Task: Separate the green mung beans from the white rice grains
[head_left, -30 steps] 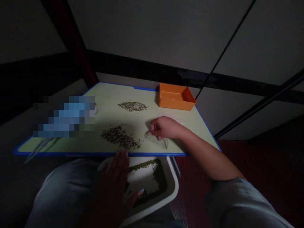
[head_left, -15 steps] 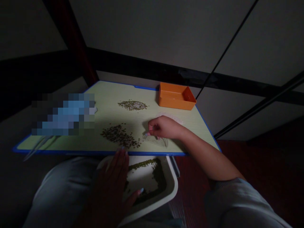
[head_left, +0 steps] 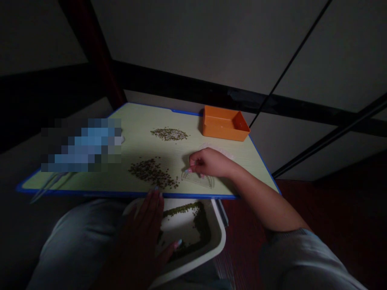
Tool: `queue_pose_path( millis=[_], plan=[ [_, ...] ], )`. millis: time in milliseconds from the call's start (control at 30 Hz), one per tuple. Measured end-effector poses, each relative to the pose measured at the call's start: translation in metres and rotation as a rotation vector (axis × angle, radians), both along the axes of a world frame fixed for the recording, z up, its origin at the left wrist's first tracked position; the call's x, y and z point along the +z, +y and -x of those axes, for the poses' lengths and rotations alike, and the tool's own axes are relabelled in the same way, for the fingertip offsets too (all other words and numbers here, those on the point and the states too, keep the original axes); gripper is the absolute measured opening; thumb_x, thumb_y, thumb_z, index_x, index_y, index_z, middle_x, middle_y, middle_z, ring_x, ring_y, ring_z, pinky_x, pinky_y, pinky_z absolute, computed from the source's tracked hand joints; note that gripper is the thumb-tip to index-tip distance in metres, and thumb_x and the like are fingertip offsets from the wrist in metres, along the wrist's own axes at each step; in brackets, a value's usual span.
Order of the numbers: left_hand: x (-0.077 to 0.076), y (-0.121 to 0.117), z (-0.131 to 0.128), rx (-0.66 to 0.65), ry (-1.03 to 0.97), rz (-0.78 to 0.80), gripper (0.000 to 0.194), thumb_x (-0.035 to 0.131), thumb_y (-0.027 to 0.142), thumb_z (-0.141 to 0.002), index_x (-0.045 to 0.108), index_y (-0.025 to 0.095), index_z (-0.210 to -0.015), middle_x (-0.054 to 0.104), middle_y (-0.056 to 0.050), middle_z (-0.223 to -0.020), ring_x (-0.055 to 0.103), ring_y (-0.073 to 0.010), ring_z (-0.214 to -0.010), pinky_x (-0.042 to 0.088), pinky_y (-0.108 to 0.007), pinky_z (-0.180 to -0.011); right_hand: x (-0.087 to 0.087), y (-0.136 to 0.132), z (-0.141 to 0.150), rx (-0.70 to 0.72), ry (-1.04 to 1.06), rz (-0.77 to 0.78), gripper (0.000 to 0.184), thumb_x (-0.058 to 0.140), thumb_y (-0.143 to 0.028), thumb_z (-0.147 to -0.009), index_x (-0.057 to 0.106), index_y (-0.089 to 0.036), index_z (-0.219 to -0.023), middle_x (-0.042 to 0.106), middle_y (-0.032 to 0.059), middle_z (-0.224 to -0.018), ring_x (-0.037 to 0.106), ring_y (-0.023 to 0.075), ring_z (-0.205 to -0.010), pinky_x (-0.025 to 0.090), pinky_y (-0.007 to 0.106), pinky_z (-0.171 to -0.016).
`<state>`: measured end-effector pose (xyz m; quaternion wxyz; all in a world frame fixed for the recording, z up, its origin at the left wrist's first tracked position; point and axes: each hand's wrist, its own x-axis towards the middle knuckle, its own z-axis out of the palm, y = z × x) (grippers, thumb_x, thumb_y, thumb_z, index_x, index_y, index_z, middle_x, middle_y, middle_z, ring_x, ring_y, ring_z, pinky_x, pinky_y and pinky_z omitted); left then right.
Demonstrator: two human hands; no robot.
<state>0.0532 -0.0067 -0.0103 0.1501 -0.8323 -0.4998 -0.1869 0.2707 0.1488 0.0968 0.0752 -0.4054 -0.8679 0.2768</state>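
Note:
My right hand [head_left: 205, 162] is closed, thumb and fingers pinching the upper part of a clear plastic protractor [head_left: 198, 180], which lies on or just over the pale board [head_left: 133, 121]. Left of it spreads a heap of small dark beans [head_left: 152, 171]. My left hand [head_left: 148, 225] has its fingers stretched out, with the tips at the board's front blue edge beside the dark beans. Beneath that hand is a white basin [head_left: 222, 237] with small green beans [head_left: 202, 221] along its inner sides; the hand covers its left part.
Farther back on the board is a heap of mixed green and pale grains [head_left: 169, 133]. An orange box [head_left: 226, 129] stands at the back right corner. Pale, faint bits [head_left: 222, 150] lie behind my right hand. A blurred-out blue item [head_left: 87, 145] is on the left.
The view has shifted very slightly. Both hands, the protractor and the heaps stay in nearly the same places.

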Motion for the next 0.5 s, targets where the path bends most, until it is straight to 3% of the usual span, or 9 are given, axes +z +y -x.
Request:
queue_pose_path(
  millis=[500],
  plan=[
    [0.0007, 0.0003, -0.0006, -0.004, 0.001, -0.029, 0.099, 0.050, 0.067, -0.069, 0.019, 0.008, -0.142, 0.042, -0.021, -0.144, 0.036, -0.0322, -0.136, 0.036, -0.045, -0.102, -0.0014, -0.0022, 0.0025, 0.078, 0.015, 0.016, 0.020, 0.062, -0.032, -0.083, 0.060, -0.016, -0.071, 0.056, -0.0065, -0.050, 0.051, 0.0054, -0.049, 0.029, 0.020, -0.058]
  ],
)
